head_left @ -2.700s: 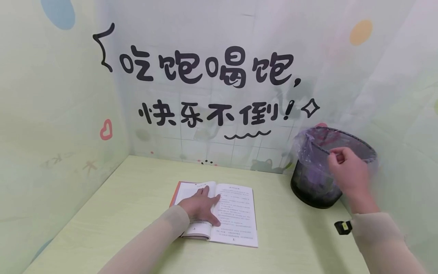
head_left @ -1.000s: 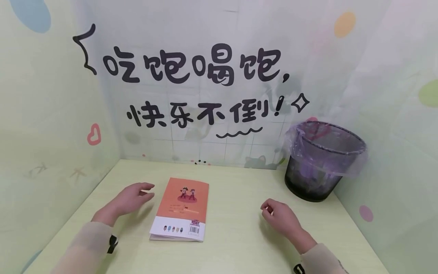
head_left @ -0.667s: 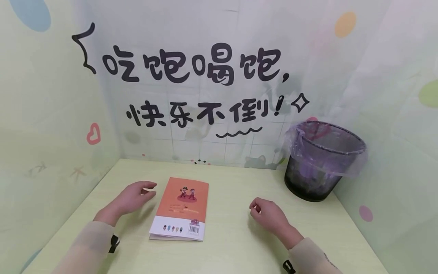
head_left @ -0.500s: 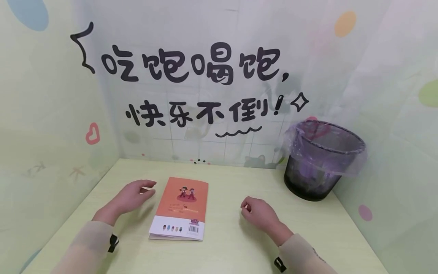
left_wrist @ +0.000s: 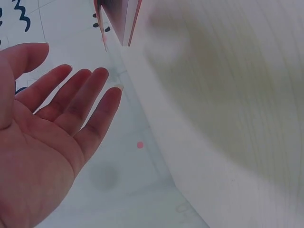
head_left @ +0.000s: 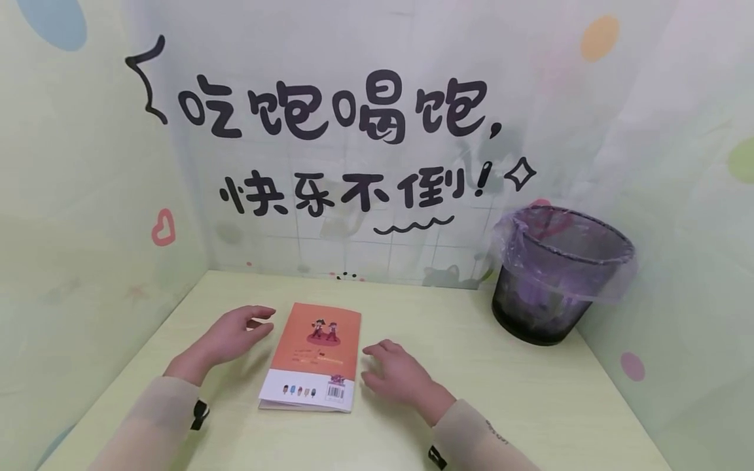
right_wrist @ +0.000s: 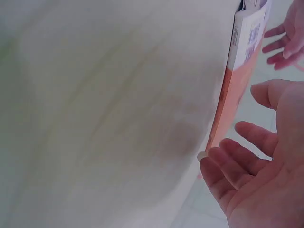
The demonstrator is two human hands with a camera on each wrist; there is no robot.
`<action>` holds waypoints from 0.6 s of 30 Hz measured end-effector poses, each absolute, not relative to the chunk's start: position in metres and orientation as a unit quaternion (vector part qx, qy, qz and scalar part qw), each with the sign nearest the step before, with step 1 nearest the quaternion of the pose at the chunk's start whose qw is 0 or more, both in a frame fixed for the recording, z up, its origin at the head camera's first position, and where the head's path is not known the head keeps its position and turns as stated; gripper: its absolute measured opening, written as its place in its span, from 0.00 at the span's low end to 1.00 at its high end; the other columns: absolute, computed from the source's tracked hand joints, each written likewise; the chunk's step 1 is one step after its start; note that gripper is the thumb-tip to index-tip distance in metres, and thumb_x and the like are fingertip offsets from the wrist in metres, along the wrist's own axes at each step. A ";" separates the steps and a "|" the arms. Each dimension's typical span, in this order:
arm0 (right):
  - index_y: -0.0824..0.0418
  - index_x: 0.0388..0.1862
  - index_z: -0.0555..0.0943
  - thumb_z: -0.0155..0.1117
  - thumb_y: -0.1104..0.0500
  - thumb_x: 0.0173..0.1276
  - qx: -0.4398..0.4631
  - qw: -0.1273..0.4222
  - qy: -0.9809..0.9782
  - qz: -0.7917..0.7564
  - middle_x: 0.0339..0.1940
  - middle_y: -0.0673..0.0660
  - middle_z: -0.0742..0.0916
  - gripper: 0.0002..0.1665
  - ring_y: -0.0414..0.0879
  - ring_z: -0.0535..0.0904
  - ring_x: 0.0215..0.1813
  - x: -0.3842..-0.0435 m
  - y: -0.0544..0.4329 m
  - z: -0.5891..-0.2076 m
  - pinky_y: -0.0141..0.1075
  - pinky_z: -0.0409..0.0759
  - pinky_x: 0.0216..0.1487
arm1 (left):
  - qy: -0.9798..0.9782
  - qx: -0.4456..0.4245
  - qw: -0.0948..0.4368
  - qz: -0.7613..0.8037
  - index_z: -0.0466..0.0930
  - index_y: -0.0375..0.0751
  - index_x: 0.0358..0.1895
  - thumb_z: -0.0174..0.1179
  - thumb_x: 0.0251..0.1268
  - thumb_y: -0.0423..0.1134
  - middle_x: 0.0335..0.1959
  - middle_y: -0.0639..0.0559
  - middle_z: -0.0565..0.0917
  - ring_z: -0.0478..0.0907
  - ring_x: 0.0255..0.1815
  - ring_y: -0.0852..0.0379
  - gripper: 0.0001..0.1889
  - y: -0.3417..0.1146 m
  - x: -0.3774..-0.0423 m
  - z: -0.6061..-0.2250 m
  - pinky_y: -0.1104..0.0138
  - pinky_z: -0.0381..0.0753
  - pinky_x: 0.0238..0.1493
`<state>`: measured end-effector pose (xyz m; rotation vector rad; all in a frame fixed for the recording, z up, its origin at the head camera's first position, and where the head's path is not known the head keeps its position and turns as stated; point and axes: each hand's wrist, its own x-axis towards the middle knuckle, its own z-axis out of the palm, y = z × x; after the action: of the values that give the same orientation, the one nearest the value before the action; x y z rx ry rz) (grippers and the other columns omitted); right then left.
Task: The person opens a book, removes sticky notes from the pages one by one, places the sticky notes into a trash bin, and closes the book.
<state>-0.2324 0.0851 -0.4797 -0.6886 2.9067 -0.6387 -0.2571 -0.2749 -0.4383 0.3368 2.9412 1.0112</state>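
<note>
A thin closed book (head_left: 315, 353) lies on the table with its orange and white back cover facing up. Two small cartoon figures and a barcode are printed on it. My left hand (head_left: 231, 337) hovers just left of the book, fingers relaxed and holding nothing; the left wrist view shows its palm (left_wrist: 38, 142) bare. On the other side, my right hand (head_left: 400, 374) is close to the book's right edge, thumb and fingers apart. In the right wrist view the right hand's fingers (right_wrist: 232, 164) overlap the book's spine (right_wrist: 223, 107), and its palm is empty.
At the back right of the pale table (head_left: 448, 327) stands a black mesh bin (head_left: 538, 294) lined with a purple plastic bag (head_left: 612, 281). Printed cloth walls with large black characters close in the table at the back and sides.
Earlier the book lay open under my left hand, with my right hand by the bin; now it is closed, back cover up. My right hand has since moved left to the book, its fingers spreading.
</note>
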 end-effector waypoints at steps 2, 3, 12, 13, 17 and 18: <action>0.51 0.81 0.76 0.68 0.41 0.80 -0.246 0.050 0.950 -0.188 0.80 0.54 0.80 0.36 0.55 0.77 0.80 -0.230 0.076 -0.481 0.54 0.78 0.80 | 0.939 0.108 0.007 0.325 0.77 0.29 0.74 0.62 0.83 0.42 0.72 0.30 0.82 0.86 0.64 0.34 0.26 -0.274 -0.257 -0.437 0.44 0.90 0.60; 0.49 0.83 0.74 0.67 0.38 0.80 -0.258 0.055 0.948 -0.178 0.83 0.53 0.78 0.38 0.55 0.74 0.83 -0.229 0.072 -0.482 0.54 0.76 0.82 | 0.939 0.108 0.008 0.325 0.77 0.29 0.74 0.62 0.83 0.42 0.72 0.30 0.82 0.86 0.64 0.35 0.26 -0.273 -0.257 -0.437 0.44 0.90 0.61; 0.37 0.88 0.67 0.62 0.30 0.80 -0.298 0.123 0.936 -0.138 0.91 0.45 0.66 0.42 0.47 0.64 0.90 -0.219 0.056 -0.480 0.53 0.68 0.86 | 0.942 0.116 0.043 0.313 0.77 0.30 0.75 0.63 0.82 0.42 0.74 0.29 0.79 0.83 0.68 0.31 0.27 -0.259 -0.257 -0.440 0.39 0.86 0.66; 0.37 0.88 0.67 0.62 0.30 0.80 -0.299 0.124 0.937 -0.128 0.91 0.45 0.66 0.42 0.48 0.65 0.90 -0.219 0.056 -0.478 0.53 0.68 0.86 | 0.943 0.113 0.057 0.307 0.76 0.31 0.76 0.64 0.81 0.43 0.75 0.29 0.79 0.82 0.70 0.30 0.28 -0.256 -0.256 -0.442 0.38 0.84 0.68; 0.36 0.88 0.68 0.63 0.30 0.79 -0.300 0.132 0.939 -0.102 0.91 0.45 0.67 0.42 0.50 0.68 0.88 -0.218 0.058 -0.470 0.51 0.70 0.86 | 0.945 0.119 0.124 0.278 0.72 0.36 0.81 0.70 0.77 0.47 0.81 0.31 0.73 0.69 0.82 0.26 0.36 -0.242 -0.252 -0.453 0.33 0.72 0.78; 0.36 0.87 0.68 0.64 0.31 0.79 -0.298 0.134 0.940 -0.100 0.91 0.45 0.67 0.42 0.50 0.69 0.87 -0.217 0.059 -0.468 0.51 0.71 0.85 | 0.944 0.124 0.138 0.273 0.70 0.37 0.82 0.71 0.75 0.48 0.83 0.32 0.71 0.65 0.84 0.25 0.38 -0.239 -0.251 -0.455 0.32 0.68 0.81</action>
<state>-0.2173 0.0590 -0.4680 -0.8637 2.7238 -0.2896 -0.2506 -0.2386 -0.4549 0.3597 2.7292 0.7901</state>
